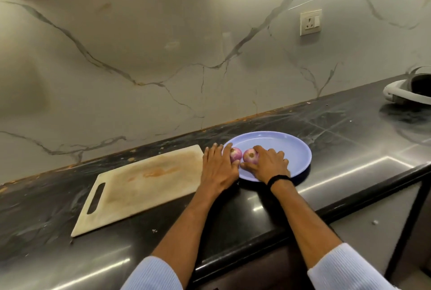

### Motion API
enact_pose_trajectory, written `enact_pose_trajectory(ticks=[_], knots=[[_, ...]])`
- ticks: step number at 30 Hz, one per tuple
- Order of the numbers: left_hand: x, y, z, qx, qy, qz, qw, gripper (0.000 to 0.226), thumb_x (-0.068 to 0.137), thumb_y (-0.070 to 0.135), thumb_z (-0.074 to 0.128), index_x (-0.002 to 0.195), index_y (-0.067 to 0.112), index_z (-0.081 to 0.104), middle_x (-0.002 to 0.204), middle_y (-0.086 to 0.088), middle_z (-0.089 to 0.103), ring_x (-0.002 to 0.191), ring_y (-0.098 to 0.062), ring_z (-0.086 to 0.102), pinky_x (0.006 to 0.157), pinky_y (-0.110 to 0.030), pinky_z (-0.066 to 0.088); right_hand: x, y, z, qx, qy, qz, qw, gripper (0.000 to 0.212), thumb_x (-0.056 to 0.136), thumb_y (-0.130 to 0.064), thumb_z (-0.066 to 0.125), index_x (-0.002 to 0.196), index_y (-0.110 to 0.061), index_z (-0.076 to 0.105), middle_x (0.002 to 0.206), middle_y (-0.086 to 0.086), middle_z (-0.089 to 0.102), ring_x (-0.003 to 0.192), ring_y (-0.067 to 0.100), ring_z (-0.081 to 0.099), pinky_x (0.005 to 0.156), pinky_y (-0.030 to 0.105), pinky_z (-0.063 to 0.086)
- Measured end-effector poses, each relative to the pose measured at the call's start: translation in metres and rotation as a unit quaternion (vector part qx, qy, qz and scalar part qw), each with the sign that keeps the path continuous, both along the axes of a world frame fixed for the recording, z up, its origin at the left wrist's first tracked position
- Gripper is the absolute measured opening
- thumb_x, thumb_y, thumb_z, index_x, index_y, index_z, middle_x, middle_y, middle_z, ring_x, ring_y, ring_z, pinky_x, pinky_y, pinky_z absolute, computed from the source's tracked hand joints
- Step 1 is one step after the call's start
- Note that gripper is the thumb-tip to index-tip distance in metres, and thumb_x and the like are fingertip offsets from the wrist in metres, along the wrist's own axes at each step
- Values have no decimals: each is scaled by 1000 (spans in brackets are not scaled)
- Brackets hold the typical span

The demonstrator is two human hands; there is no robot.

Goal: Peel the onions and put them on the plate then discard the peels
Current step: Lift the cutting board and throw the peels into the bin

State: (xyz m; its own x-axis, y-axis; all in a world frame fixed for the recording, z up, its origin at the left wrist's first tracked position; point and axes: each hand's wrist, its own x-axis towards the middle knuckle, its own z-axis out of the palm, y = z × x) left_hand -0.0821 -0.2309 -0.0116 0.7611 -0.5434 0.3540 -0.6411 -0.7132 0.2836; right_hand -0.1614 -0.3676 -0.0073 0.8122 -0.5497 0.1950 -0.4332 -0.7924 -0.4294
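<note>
A: What lies where on the table [349, 150]?
B: Right of the cutting board [144, 184], the blue plate [293, 147]. The left hand [218, 168] cups one onion [236, 154] by the plate's left rim; the right hand [268, 165] grips the other onion [250, 155] just beside it, further in.

The left hand [218, 168] around the left peeled purple onion [236, 154] and the right hand [268, 164] around the right peeled purple onion [250, 156] crowd the near-left part of the round lilac plate [289, 147]; its far-right part lies open. A pale rectangular cutting board [144, 182] lies flat just left; dark stone counter [349, 150] runs free rightward to a white rounded device [396, 94].
</note>
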Motion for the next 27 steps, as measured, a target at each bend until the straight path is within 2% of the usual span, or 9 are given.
enact_pose_trajectory(ticks=[3,8,14,19,21,25,27], knots=[[14,-10,-3,1,37,10,999,63,97,47,48,155,27,32,155,-5,43,149,-27,27,125,-48,6,1,0,0,2,-13,-30,999,62,85,-67,54,132,-28,44,123,13,54,112,33,45,91,45,41],[23,-11,1,-34,25,15,999,59,91,54,59,144,30,47,138,-1,60,133,-22,48,125,-48,6,2,0,4,13,-34,-58,998,65,86,-67,53,135,-26,44,122,14,53,112,33,46,90,46,41],[3,16,6,-123,-30,53,991,62,91,46,64,145,23,43,138,-5,57,129,-24,47,123,-44,16,-5,3,8,0,-92,-74,993,67,84,-66,57,133,-21,48,113,17,56,104,35,49,86,46,42],[-5,78,5,-185,-44,156,969,67,92,40,66,149,19,38,134,-10,56,125,-28,46,112,-40,29,-15,22,15,14,-168,-58,984,70,83,-62,61,136,-17,49,107,19,57,100,37,49,82,45,42],[-6,110,3,-194,-72,191,959,68,89,36,71,147,17,40,131,-13,56,122,-32,48,108,-43,32,-18,37,16,18,-177,-38,983,71,83,-62,60,137,-17,47,109,19,58,100,36,50,83,45,42],[-6,180,-11,-167,-205,241,934,71,80,21,81,138,9,43,119,-20,58,107,-40,52,99,-51,38,-16,73,15,32,-166,17,985,72,84,-65,56,139,-20,45,115,16,57,105,33,49,84,42,41],[-4,211,-14,-160,-216,275,923,69,81,19,79,138,9,42,118,-22,57,105,-40,50,99,-51,36,-11,92,14,32,-154,53,986,72,83,-68,55,137,-21,46,116,15,57,106,31,49,84,41,41]])
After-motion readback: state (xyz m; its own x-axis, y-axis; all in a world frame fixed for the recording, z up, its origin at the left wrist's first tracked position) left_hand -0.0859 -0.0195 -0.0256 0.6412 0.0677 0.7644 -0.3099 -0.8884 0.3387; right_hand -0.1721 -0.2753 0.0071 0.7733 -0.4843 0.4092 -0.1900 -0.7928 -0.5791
